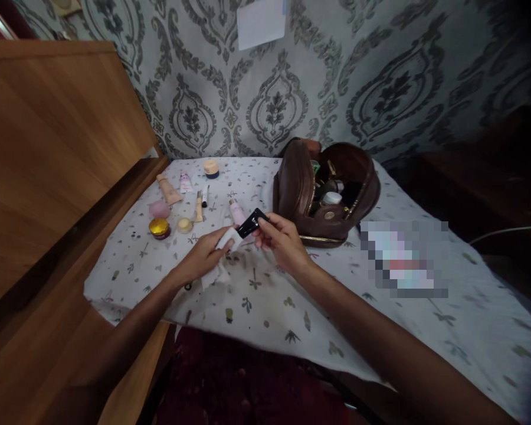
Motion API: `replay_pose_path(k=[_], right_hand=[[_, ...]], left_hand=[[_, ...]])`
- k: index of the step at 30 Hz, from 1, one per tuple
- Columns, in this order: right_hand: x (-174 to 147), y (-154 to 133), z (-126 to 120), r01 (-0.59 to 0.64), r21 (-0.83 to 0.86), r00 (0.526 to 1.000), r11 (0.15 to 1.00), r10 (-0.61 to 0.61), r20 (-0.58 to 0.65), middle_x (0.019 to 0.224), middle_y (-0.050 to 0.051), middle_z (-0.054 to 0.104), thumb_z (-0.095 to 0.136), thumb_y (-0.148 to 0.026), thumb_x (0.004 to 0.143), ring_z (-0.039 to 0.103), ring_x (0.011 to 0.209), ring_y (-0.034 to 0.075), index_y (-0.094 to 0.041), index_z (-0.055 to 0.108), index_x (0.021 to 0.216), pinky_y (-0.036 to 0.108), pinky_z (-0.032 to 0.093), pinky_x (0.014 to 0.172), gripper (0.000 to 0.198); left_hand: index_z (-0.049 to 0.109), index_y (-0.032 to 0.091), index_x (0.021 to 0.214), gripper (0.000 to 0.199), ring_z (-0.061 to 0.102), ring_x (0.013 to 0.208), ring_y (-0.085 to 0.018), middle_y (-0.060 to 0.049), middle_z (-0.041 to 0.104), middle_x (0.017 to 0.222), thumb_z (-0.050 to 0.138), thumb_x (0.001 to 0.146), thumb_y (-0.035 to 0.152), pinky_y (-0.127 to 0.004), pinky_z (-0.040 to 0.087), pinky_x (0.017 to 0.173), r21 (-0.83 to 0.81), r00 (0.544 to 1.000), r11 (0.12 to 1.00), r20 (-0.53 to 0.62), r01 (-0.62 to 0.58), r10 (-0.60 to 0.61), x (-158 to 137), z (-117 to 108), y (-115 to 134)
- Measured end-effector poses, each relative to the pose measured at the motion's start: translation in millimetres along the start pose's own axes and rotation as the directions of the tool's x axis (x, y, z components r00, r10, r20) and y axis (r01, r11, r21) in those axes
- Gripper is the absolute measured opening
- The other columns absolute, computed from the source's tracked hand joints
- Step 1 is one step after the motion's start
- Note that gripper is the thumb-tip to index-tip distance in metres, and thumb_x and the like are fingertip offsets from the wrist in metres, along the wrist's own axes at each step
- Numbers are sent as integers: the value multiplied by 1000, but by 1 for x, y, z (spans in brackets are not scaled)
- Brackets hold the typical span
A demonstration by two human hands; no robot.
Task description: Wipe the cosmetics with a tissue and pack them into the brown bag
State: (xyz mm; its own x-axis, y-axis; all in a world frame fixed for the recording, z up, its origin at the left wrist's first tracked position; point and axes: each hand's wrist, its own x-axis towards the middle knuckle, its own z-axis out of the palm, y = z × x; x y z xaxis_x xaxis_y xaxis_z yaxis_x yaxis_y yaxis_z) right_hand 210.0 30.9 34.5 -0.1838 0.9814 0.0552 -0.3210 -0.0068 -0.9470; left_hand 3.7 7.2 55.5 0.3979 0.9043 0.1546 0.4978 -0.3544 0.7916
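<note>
Over the middle of the cloth-covered table, my right hand (285, 241) pinches one end of a small black cosmetic tube (251, 224). My left hand (206, 255) grips a crumpled white wipe (230, 238), which is pressed around the tube's lower left end. Part of the wipe hangs below the left fingers. Just behind the black tube lies a pale pink tube (236, 211), partly hidden by it. To the right stands a brown cosmetic bag (294, 183), unzipped, with several items inside, among them a white-lidded jar (331, 199).
Left on the table are a gold-lidded jar (159, 227), a pink sponge (160, 209), a small cream pot (184, 225), beige tubes (169, 190) and a dark-based jar (211, 169). A blurred-out flat object (400, 257) lies right. A wooden panel (62, 153) rises at the left; patterned wall behind.
</note>
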Motion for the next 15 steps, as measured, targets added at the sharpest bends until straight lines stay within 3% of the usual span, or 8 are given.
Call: replay_pose_path(k=[3,5,7,9,11,15], right_hand=[[-2,-6,2,52,90,998,995,-48,-42,65,-2,64,81,-58,68,58,52,10,-20,61,77,21,44,45,44],[-5,-9,5,103,116,993,988,-96,-61,64,-3,64,80,-57,70,59,51,10,-21,61,78,21,46,46,43],[-8,-13,9,136,111,990,984,-132,-38,64,-2,64,78,-58,74,61,51,11,-21,60,79,22,47,45,41],[-12,-19,10,163,90,986,982,-164,2,66,-2,65,74,-59,77,62,52,12,-22,59,79,22,48,44,40],[-17,-30,10,209,64,976,976,-212,47,68,-1,66,71,-58,81,64,52,12,-21,59,80,22,49,44,39],[-32,-60,0,316,15,942,949,-316,113,70,-1,65,66,-54,87,66,56,12,-20,60,82,21,50,45,34]], left_hand=[[66,16,115,50,63,67,-18,-3,68,77,52,91,57,-26,50,65,-206,974,965,-121,163,-190,-2,4,0],[67,15,103,55,56,55,-14,0,62,64,56,85,66,-23,44,52,-362,916,894,-196,264,-350,-2,7,2],[65,15,93,56,50,48,-10,3,57,57,60,81,69,-20,38,46,-492,855,821,-253,289,-453,0,10,7],[63,16,90,56,45,42,-8,6,51,51,65,76,70,-18,35,42,-601,826,759,-277,249,-490,3,13,15],[60,18,91,58,40,36,-8,9,44,45,68,72,72,-18,29,36,-693,832,684,-228,226,-505,8,16,24],[57,22,93,55,30,28,-8,11,38,43,69,70,71,-17,21,28,-800,893,546,-30,248,-449,16,23,42]])
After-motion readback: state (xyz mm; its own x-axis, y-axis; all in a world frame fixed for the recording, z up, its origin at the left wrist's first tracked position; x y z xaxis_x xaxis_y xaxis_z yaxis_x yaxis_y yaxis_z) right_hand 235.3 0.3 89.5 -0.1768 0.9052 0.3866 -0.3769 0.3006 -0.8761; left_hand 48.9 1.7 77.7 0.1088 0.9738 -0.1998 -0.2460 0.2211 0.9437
